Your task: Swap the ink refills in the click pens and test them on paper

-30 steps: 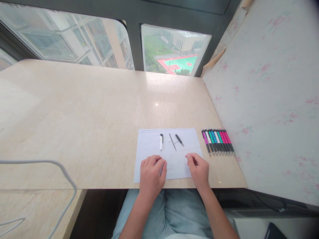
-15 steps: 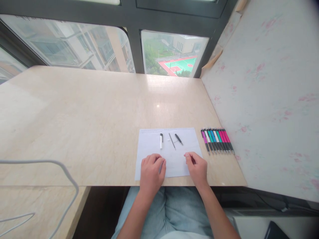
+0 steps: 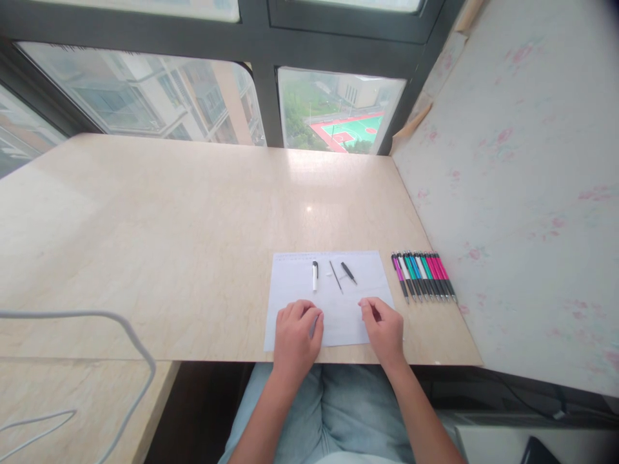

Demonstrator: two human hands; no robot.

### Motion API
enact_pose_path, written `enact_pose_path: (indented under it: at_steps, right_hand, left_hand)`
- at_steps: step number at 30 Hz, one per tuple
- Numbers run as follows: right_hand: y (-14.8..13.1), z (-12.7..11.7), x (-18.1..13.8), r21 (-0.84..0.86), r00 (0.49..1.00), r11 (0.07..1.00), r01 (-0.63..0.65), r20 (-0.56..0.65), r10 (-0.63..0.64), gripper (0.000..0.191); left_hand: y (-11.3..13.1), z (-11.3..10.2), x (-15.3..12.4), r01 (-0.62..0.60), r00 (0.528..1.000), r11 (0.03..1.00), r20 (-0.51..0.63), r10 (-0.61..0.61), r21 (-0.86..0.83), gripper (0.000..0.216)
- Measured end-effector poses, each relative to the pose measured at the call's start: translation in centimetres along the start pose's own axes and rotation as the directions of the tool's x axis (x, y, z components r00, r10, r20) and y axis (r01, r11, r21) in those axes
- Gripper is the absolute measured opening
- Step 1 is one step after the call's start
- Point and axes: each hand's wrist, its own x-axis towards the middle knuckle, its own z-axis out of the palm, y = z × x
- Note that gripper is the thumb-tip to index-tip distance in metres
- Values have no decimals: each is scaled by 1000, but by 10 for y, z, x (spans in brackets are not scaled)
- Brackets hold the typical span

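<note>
My left hand (image 3: pixel 296 332) rests on the lower left of a white paper sheet (image 3: pixel 338 328), fingers loosely bent, a gap between thumb and index finger, nothing seen in it. At the sheet's lower right, my right hand (image 3: pixel 384 325) has curled fingers, with thumb and index close together; no object shows there. Beyond the hands lie loose pen parts, apart from both: a white pen barrel with a black clip (image 3: pixel 315 277), a thin dark refill (image 3: pixel 336 277) and a black pen grip (image 3: pixel 349 273). A tiny pale piece (image 3: pixel 329 274) beside the refill is too small to name.
Right of the sheet, several pens (image 3: pixel 423 277) in purple, white, green, blue and pink lie side by side. A floral wall (image 3: pixel 522 212) borders the tabletop (image 3: pixel 169 245) on the right. Windows stand behind. A grey cable (image 3: pixel 140 348) loops at the left.
The whole view has shifted slightly, with the scene a little lower and further right. Both hands and the pen parts keep their places on the sheet.
</note>
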Motion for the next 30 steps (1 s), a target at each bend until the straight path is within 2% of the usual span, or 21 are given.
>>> enact_pose_path:
  at_steps: [30]
  right_hand:
    - [-2,-1,-1,13,1000,1000,-16,10,16,31]
  left_hand:
    - [2,-2,-1,21,1000,998,11,-20,-54,14]
